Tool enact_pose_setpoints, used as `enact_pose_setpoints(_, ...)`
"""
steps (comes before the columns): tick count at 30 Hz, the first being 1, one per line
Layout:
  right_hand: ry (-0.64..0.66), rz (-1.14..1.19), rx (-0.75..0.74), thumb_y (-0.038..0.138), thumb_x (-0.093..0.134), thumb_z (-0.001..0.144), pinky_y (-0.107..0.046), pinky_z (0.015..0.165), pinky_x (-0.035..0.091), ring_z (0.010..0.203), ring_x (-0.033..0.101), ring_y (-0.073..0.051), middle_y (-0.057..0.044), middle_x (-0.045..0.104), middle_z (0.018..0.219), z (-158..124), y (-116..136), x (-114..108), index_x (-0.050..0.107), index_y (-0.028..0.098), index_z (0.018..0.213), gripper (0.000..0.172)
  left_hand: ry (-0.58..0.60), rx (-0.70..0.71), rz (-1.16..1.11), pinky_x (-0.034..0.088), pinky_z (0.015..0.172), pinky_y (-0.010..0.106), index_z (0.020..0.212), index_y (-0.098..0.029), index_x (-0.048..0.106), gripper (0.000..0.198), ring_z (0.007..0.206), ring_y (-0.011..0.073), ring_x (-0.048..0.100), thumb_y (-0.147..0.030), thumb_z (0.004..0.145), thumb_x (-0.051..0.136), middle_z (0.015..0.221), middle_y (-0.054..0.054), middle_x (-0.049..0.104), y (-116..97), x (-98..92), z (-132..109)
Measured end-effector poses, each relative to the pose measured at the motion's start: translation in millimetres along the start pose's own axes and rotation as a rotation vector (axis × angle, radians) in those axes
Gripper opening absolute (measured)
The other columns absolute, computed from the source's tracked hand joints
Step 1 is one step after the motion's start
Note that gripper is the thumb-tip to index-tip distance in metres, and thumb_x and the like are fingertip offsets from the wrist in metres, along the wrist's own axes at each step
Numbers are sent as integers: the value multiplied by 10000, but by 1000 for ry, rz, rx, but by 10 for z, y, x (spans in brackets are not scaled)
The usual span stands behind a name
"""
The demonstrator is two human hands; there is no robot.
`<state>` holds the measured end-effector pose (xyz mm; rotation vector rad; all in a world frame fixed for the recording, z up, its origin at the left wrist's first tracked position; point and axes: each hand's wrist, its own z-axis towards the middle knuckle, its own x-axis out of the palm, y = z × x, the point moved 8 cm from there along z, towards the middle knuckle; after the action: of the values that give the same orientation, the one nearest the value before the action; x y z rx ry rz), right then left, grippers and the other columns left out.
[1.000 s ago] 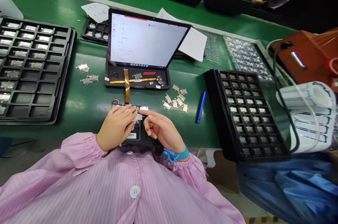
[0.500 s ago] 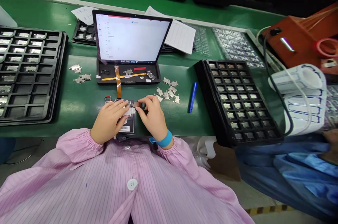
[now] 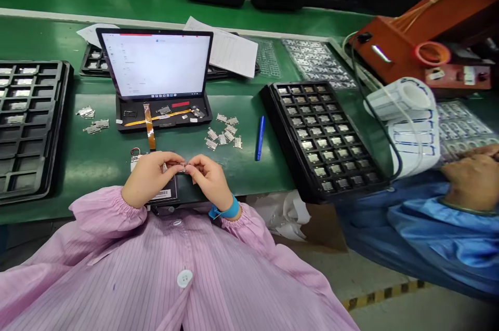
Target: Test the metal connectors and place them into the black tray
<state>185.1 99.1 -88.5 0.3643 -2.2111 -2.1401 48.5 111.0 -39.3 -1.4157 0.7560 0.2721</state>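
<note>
My left hand (image 3: 150, 177) and my right hand (image 3: 210, 179) meet fingertip to fingertip over a black board with a barcode label (image 3: 166, 193) at the table's near edge. Both pinch a small metal part (image 3: 182, 167) between them. An orange flex cable (image 3: 148, 131) runs from the board up to a black fixture (image 3: 163, 115) that carries a lit tablet screen (image 3: 156, 63). Several loose metal parts (image 3: 224, 133) lie just right of the fixture, and a few more (image 3: 91, 120) lie to its left.
A blue pen (image 3: 260, 137) lies beside a black tray of small parts (image 3: 323, 136) on the right. Another black tray (image 3: 27, 123) stands at the left. A white label roll (image 3: 409, 123), papers (image 3: 230, 53) and an orange machine (image 3: 421, 35) are behind. A co-worker's hand (image 3: 473, 175) is at right.
My right hand has drawn in from the right and closed on the small part together with my left hand. The view has swung to the right, showing the co-worker's hand.
</note>
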Motion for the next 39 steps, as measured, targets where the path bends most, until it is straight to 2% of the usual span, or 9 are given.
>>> enact_pose_setpoints(10, -38, -181, -128, 319, 541, 907, -291, 660, 397, 688, 528, -154, 6, 573, 701, -22, 126, -13, 544, 228, 743, 188, 121, -65, 34, 473, 624, 274, 801, -237, 746, 155, 663, 156, 630, -333, 825, 627, 777, -8, 739, 15, -28, 70)
enact_pose_setpoints(17, -388, 396, 45, 494, 559, 885, -213, 390, 267, 462, 388, -72, 37, 525, 716, -108, -189, -417, 484, 238, 823, 274, -203, -28, 196, 494, 659, 307, 877, -244, 747, 135, 713, 177, 647, -323, 849, 640, 857, -4, 749, -120, -466, 116)
enact_pose_setpoints(19, -491, 535, 35, 504, 590, 857, -202, 359, 219, 454, 374, -62, 35, 530, 747, -136, -227, -516, 453, 245, 823, 295, -214, 146, 295, 519, 721, 335, 905, -232, 751, 142, 776, 197, 660, -271, 879, 617, 861, 9, 750, -276, -288, 146)
enact_pose_setpoints(22, -562, 625, 12, 485, 614, 839, -194, 358, 209, 457, 371, -56, 37, 527, 755, -151, -227, -583, 438, 247, 819, 297, -50, 437, 520, 532, 797, 406, 942, -193, 738, 256, 946, 252, 672, -194, 956, 482, 928, 45, 755, -447, 278, 154)
enact_pose_setpoints(26, -535, 581, 26, 500, 606, 840, -199, 365, 243, 452, 400, -60, 34, 561, 742, -157, -203, -561, 437, 245, 813, 307, 41, 542, 592, 508, 910, 471, 1023, -175, 706, 267, 1179, 301, 599, -148, 961, 448, 1154, 77, 715, -450, 586, 104)
enact_pose_setpoints(29, -346, 466, 44, 511, 573, 872, -206, 367, 265, 421, 433, -65, 23, 630, 723, -130, -156, -412, 442, 238, 808, 309, -22, 505, 586, 500, 940, 499, 1133, -152, 665, 255, 1189, 316, 588, -199, 955, 488, 1256, 117, 663, -399, 307, 36)
enact_pose_setpoints(32, -132, 230, 55, 485, 537, 915, -220, 414, 338, 404, 450, -70, 12, 669, 699, -113, -109, -216, 478, 226, 796, 291, -168, 391, 565, 480, 991, 501, 1166, -172, 661, 283, 1186, 306, 586, -278, 933, 541, 1252, 110, 666, -215, -249, -34)
enact_pose_setpoints(35, -166, 18, 11, 443, 521, 937, -236, 484, 411, 480, 514, -87, -21, 688, 775, -114, -58, -207, 548, 217, 823, 255, -326, 199, 624, 451, 1031, 495, 1127, -163, 688, 305, 1165, 308, 595, -337, 924, 541, 1217, 125, 680, 135, -809, -98)
enact_pose_setpoints(39, -301, 5, -17, 415, 527, 934, -229, 422, 404, 572, 563, -87, -99, 635, 1170, -120, -47, -299, 577, 208, 870, 222, -493, -145, 734, 490, 937, 482, 1121, -146, 689, 322, 1071, 328, 630, -327, 913, 522, 1145, 136, 706, 645, -1320, -196)
